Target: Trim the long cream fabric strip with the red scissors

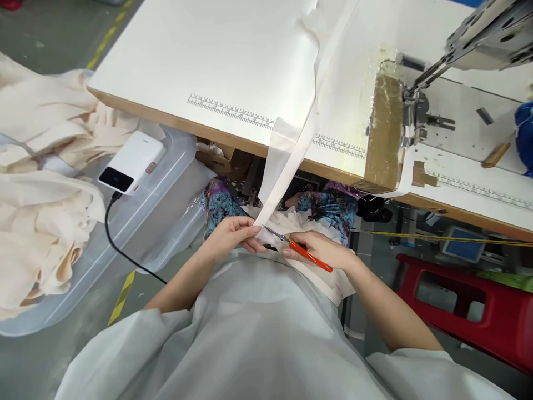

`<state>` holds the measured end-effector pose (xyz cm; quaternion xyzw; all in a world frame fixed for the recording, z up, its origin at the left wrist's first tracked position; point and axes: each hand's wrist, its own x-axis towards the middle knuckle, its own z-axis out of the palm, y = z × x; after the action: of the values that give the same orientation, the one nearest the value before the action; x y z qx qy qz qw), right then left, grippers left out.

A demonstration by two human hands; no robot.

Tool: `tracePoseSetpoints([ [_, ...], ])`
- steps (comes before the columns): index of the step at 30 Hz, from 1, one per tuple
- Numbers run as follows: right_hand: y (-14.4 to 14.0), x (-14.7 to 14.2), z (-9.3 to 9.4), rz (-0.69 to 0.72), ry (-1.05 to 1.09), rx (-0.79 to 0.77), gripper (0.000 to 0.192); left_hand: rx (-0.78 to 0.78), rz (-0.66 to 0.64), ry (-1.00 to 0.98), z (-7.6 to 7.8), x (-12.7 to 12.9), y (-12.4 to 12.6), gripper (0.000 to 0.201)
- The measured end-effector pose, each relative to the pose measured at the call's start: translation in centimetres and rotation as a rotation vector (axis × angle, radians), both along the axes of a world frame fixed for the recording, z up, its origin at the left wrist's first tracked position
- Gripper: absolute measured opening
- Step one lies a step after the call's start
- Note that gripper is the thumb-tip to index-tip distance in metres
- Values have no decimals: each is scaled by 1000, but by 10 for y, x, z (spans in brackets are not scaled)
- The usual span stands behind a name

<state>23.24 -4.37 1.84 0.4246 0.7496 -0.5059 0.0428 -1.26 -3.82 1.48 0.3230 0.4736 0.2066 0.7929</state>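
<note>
The pale cloth strip [291, 164], draped over the near edge of the worktop [208, 50], is pinched by the left grip [234, 236]; orange-handled scissors [310, 255] are held in the right grip [327, 248]

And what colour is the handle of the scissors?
The scissors handle is orange-red, seen best in the head view.

White strip [286, 179] cropped at top; ruler [231, 110] digits illegible.

Head view, single. Set close, above the near side of the table [216, 61]; faces forward and steeply down. Covers left hand [234, 235] and right hand [322, 248] before the table, machine [489, 41] upon it.
</note>
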Motion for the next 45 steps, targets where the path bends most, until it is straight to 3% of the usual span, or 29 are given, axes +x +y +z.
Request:
tracePoseSetpoints([
  [6, -4, -5, 3, 23, -186, 204, 54, 7, -9, 14, 3, 0, 1, 44],
  [13, -9, -6, 6, 17, -296, 281, 51, 16, -16, 20, 2, 2, 2, 43],
  [24, -15, -9, 0, -48, -296, 268, 53, 15, -21, 6, -4, 0, 1, 40],
  [34, -8, -20, 6, 16, -389, 312, 52, 25, -59, 12, -3, 0, 3, 40],
  [45, -7, -18, -3, -63, -294, 241, 53, -1, -40, 17, -2, 0, 4, 42],
])
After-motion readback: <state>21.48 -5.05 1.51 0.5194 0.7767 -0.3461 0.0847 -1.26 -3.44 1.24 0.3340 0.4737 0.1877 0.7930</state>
